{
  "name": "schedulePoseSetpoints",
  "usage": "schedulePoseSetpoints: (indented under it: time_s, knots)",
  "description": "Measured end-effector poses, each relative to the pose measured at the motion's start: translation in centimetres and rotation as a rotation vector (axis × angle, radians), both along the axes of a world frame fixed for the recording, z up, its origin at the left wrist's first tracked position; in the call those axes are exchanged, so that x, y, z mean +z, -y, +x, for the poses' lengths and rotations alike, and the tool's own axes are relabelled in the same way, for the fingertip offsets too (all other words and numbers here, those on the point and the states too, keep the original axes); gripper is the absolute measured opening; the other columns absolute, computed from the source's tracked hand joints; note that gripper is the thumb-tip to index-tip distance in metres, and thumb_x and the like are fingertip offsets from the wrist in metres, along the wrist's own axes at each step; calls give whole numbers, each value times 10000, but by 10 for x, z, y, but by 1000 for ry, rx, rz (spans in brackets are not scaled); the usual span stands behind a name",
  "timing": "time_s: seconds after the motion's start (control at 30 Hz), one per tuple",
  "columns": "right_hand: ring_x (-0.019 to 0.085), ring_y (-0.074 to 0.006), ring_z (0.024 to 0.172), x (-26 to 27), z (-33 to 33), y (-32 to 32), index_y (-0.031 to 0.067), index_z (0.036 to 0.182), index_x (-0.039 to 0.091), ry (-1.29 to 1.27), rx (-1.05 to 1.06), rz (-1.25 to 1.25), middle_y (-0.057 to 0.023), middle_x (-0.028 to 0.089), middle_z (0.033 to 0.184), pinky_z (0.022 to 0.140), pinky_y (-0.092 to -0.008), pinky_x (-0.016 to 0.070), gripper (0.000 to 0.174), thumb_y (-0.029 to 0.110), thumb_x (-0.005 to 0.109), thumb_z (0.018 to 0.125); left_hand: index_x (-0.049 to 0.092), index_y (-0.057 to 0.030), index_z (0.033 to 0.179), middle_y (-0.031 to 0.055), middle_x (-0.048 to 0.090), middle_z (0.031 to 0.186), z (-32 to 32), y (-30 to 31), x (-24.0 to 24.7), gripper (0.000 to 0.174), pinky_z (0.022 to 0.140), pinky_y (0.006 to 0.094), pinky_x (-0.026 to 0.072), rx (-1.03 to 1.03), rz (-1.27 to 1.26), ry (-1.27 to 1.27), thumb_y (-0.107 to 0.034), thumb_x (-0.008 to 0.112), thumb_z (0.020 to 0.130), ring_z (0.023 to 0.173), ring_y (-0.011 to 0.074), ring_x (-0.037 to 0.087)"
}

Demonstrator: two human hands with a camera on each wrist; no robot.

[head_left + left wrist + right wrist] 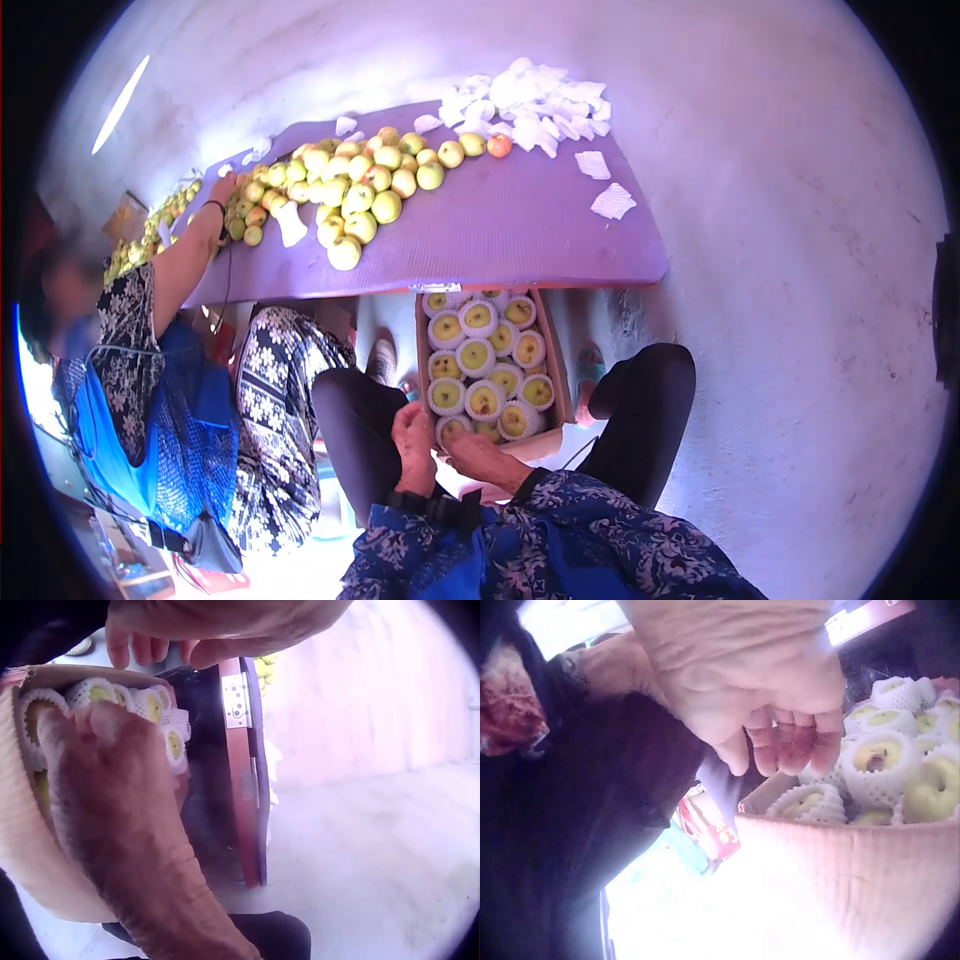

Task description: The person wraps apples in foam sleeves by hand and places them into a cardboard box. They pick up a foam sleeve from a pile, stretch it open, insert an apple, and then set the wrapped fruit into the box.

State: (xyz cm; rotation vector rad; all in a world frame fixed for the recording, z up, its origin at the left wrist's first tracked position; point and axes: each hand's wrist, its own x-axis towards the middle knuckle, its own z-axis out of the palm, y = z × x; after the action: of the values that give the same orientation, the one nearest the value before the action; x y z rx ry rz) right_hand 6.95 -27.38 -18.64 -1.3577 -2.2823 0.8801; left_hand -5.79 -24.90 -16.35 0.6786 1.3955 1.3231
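My left hand (412,440) is held beside the near left corner of a cardboard box (562,400), its fingers loosely bent around nothing. In the left wrist view, that left hand (225,622) spans the top, away from the fruit. Over the box's near edge reaches my right hand (483,459), fingertips close to a foam-netted apple (453,429) in the corner. The left wrist view shows the right hand (127,787) overlapping netted fruit. Rows of yellow-green apples (475,355) in white foam nets fill the box.
A purple-covered table (480,240) bears a heap of bare apples (350,190) and a pile of white foam nets (530,100). Another person's arm (190,255) reaches into the heap at left. My knees (660,380) flank the box, which stands against the table's front edge.
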Motion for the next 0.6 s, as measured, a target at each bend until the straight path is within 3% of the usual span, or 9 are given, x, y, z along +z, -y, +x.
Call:
schedulePoseSetpoints:
  time_s: [0.07,0.13,0.2,0.4,0.47,0.6]
  knots:
    - [643,-379,896,-1,-1,9,18,937,640,17,129,15,-209,646,901,742,-473,515,184,91,643,768,564,-26,1159,61,592,1038,3,1,12,310,800,278,450,27,-25,-37,-128,564,866,929,157,555]
    - [641,-379,913,-8,-3,8,24,996,639,7,245,-20,-195,644,963,758,-474,516,236,104,659,775,551,-33,1189,66,585,1079,-4,-2,1,350,865,317,442,4,-16,-47,-168,560,867,983,172,551]
    - [639,-377,926,-8,-5,7,37,1015,640,26,317,-57,-180,644,992,773,-477,515,253,132,668,782,557,-38,1180,71,585,1081,-5,-4,0,345,859,328,453,-13,-54,-15,-174,566,864,983,174,555]
    - [642,-373,925,7,-7,-1,25,1018,624,87,324,-161,-186,648,977,774,-474,516,259,156,657,798,589,-35,1119,68,612,991,-2,-36,41,251,772,331,505,-131,-41,225,-107,543,883,901,183,597]
    - [642,-376,913,8,-10,-3,18,1014,613,87,318,-169,-191,651,956,767,-477,513,258,164,655,806,591,-19,1097,64,626,936,3,-59,69,216,713,311,520,-151,-19,239,-61,511,901,815,180,616]
    - [639,-383,898,8,-11,-6,12,1012,600,10,275,-190,-198,655,926,753,-485,505,258,178,650,821,592,-20,1087,67,626,931,12,-109,129,203,711,295,517,-259,86,243,-86,513,912,809,163,613]
